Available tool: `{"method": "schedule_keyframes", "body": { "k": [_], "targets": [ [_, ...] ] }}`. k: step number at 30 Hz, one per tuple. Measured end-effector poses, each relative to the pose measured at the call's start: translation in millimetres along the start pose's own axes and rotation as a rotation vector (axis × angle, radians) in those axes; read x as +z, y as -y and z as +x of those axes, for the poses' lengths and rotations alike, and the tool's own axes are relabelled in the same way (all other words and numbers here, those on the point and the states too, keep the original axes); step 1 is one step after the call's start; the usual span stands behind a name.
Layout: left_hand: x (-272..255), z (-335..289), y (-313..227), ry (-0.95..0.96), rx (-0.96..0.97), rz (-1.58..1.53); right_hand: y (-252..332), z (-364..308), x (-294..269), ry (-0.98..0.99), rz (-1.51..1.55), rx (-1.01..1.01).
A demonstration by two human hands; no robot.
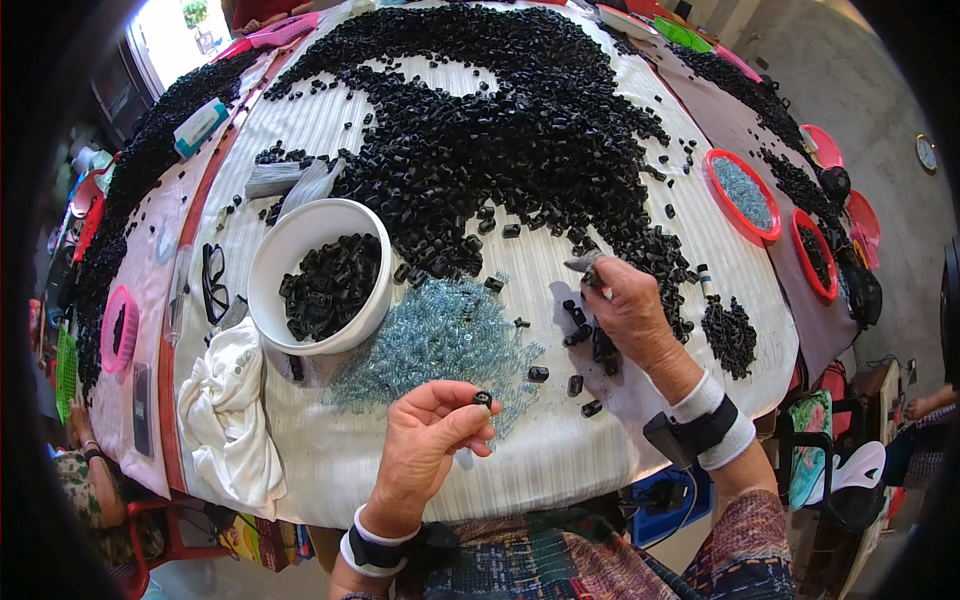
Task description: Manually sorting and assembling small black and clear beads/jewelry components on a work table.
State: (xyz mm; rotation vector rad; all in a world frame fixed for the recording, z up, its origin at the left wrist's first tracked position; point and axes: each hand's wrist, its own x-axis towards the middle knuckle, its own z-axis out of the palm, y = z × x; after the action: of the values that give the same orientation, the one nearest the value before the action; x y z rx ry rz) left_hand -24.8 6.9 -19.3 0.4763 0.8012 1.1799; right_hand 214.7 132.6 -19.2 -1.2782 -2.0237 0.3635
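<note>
Between thumb and fingers, my left hand (435,430) pinches a small black plastic cap (483,398) with a hole in its end, just over the near edge of a pile of clear bluish small pieces (440,325). Farther right, my right hand (630,305) is closed above the cloth. A grey pointed thing (584,262) shows at its fingertips; whether it is held or worn on a finger I cannot tell. Several loose black caps (575,384) lie below that hand. A white bowl (262,300) holding more black caps stands left of the clear pieces.
A large heap of black caps (500,130) covers the table's far part. Small black pieces (729,335) lie at the right, near red trays (712,160). Glasses (212,285) and a white cloth (228,415) lie at the left. Another person's arm (97,470) shows at the left edge.
</note>
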Motion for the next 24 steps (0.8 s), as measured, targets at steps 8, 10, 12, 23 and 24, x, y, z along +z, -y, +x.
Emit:
{"method": "schedule_keyframes", "body": {
  "k": [8,10,12,23,24],
  "targets": [
    [0,1,1,-0.017,-0.013,0.004,0,-5,11,0.103,-0.336,-0.072],
    [-1,-1,0,-0.012,-0.004,0.006,3,-9,14,0.098,-0.335,-0.082],
    [-1,1,1,-0.002,-0.006,0.000,3,-16,13,0.057,-0.391,-0.158],
    [-3,1,3,0.059,0.006,-0.005,12,-31,10,0.118,-0.496,-0.320],
    [-3,0,3,0.053,0.002,-0.002,13,-30,9,0.137,-0.464,-0.293]
  ]
}}
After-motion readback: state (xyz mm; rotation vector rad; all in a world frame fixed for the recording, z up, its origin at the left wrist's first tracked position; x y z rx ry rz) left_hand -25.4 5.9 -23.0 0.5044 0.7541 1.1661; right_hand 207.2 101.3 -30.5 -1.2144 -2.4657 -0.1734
